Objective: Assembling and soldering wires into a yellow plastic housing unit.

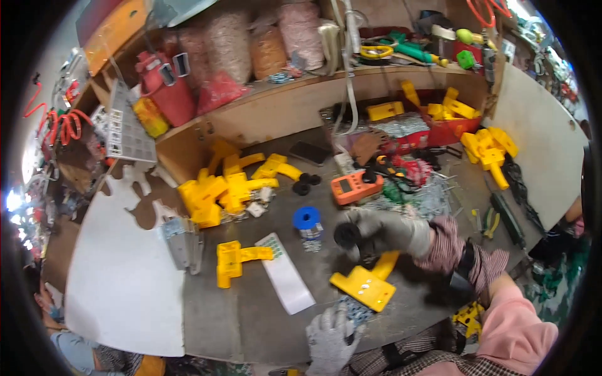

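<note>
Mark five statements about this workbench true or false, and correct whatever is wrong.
1. The right hand holds a round black part. True.
2. The left hand is ungloved. False: it is gloved in grey.
3. The handheld meter is blue. False: its body is orange.
4. Pliers lie to the right of the right hand. True.
5. The white strip lies on the shelf. False: it lies on the workbench.

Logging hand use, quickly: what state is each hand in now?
Left gray-gloved hand: looks open, palm hidden, nothing visibly held.
Right gray-gloved hand: closed on a black, round, plastic-looking piece.
</note>
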The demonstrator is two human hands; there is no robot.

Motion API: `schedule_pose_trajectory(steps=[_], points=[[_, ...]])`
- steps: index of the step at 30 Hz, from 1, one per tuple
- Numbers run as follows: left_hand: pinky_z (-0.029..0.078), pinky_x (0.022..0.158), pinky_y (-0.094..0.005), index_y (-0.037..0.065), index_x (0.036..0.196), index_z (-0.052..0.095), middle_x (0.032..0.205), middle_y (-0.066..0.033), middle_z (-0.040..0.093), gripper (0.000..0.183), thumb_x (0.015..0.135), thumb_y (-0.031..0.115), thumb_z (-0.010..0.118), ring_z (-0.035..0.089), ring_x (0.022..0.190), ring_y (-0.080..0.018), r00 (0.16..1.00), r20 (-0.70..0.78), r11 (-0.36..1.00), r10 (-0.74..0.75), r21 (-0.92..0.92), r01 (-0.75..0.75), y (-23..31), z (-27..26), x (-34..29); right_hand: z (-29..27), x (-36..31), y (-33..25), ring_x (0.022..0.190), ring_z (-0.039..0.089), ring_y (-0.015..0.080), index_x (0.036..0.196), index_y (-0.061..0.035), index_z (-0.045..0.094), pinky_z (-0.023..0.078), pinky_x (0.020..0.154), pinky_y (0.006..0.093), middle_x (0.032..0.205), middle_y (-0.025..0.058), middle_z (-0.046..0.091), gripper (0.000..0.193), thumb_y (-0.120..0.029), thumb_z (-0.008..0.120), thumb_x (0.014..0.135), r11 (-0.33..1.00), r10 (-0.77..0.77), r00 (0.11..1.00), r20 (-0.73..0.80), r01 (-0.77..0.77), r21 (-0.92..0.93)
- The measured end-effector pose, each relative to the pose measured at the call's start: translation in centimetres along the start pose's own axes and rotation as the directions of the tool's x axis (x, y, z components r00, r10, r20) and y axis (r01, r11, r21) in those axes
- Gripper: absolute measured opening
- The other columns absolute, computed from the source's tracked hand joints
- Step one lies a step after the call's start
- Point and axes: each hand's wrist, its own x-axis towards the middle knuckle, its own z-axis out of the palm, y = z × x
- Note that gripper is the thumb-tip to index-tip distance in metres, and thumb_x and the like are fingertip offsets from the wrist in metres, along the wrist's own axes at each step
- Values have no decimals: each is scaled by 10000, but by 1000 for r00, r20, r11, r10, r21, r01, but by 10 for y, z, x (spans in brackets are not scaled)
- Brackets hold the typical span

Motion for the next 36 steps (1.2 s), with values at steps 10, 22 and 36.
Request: schedule_pose_trajectory(steps=[10,22,36], points=[[410,936,-514,43,1255,588,1197,-166,534,629,780,413,769,513,1092,-375,999,-48,997,9,-75,-13,9,-12,10,29,-76,42,866,646,225,1209,13,555,537,823,335,994,122,634,374,-122,629,869,967,-201,940,-275,235,97],[410,945,-504,44,1295,587,1190,-168,545,627,838,451,724,522,1087,-355,999,-37,997,33,-67,-36,10,-16,10,58,-62,59,1055,613,322,1072,-28,624,505,923,410,1086,144,572,257,-36,663,818,-40,-279,957,-75,-89,-995],[421,924,-489,54,1286,589,1185,-157,555,637,824,469,731,542,1064,-349,996,-87,994,25,-102,-34,8,-12,10,71,-58,57,1055,597,338,1054,-29,609,494,927,422,1078,144,569,249,-78,689,823,-147,-290,953,-82,-129,-981]])
